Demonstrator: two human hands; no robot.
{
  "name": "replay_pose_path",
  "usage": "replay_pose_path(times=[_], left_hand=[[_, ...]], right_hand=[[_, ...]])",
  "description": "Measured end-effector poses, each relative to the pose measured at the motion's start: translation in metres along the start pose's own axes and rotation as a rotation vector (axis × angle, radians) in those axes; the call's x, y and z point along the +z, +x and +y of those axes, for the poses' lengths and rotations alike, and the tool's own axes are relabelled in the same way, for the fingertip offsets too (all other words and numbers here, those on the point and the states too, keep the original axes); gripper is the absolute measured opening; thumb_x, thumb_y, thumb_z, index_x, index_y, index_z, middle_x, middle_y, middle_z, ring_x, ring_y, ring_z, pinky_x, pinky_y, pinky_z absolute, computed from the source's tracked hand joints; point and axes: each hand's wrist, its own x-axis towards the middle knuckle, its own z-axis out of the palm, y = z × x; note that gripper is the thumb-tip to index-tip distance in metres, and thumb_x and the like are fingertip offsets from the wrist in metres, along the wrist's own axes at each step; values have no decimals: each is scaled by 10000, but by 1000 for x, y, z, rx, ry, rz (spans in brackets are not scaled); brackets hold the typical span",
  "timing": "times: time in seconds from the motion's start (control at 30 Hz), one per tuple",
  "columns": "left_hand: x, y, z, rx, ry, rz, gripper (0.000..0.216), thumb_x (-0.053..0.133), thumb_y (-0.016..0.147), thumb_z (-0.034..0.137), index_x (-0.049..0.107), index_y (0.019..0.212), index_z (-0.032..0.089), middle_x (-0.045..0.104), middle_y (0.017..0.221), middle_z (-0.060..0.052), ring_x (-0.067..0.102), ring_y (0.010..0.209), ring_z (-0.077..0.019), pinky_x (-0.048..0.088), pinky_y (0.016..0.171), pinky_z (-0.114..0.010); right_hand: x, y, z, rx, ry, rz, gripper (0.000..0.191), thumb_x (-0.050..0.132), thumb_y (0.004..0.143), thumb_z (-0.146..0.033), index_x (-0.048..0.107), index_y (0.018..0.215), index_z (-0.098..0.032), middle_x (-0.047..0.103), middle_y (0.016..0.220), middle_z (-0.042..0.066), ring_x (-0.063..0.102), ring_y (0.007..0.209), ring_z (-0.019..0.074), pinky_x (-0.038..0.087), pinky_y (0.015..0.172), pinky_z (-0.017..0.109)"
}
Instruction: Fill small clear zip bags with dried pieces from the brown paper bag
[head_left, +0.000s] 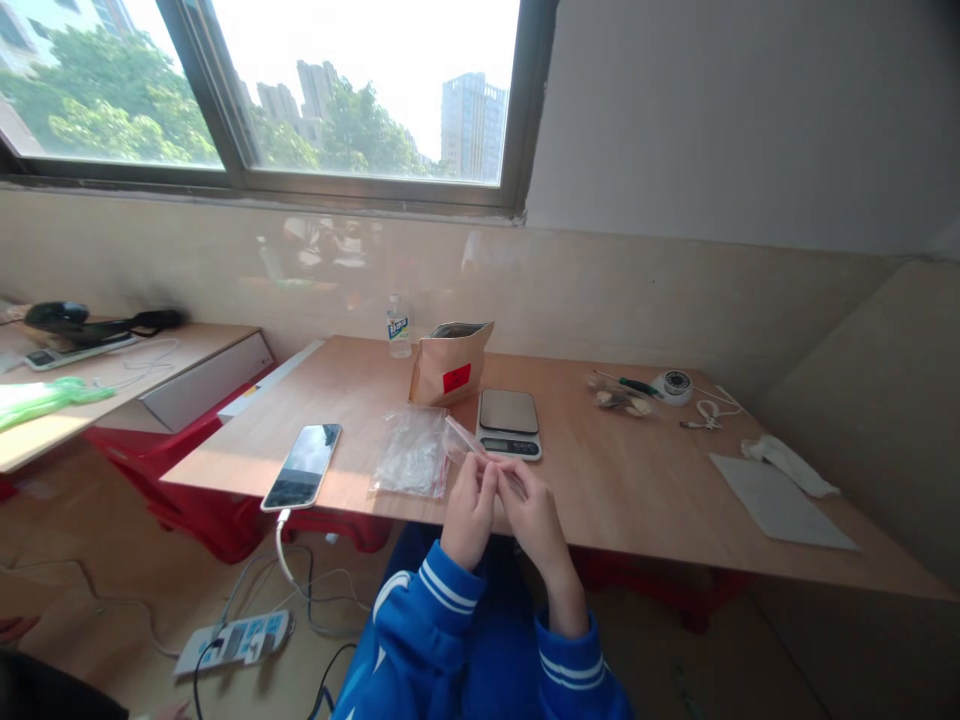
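Pinching now: pink-edged, clear plastic bag (465, 439) btwn L hand (469, 502) + R hand (534, 512), slanting lengthwise from grip toward far L corner of brown wooden table (630, 490).

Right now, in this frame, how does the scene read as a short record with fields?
Hands: left hand and right hand both pinch a clear bag
Loose bags: flat on the table, left of the hands
Scale: beyond the hands
Paper pouch: upright, top open, red label in front
Phone: lying flat, white cable attached
Bottle: upright, left of the pouch
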Motion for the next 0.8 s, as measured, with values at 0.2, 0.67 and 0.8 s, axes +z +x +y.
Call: replay_pose_path(times=[0.2,0.67,0.8], left_hand=[[0,2,-8,-52,7,3,280,388,913,425,476,779,195,532,762,1,528,770,-149,408,753,-283],[0,15,-13,90,87,-64,273,407,900,359,543,743,182,503,717,-4,485,680,-137,391,640,-258],[0,13,-11,110,178,-23,281,437,874,300,458,619,185,418,636,28,410,597,-112,324,568,-243]], right_hand=[[-3,1,6,22,94,-1,189,586,820,-362,642,843,-183,643,1159,94,593,1103,217,447,996,361],[0,5,7,107,160,195,285,646,733,-441,655,766,-158,706,905,81,667,810,203,564,716,335],[-5,7,18,76,-36,480,310,619,743,-461,620,769,-152,676,752,69,642,691,187,540,652,312]])
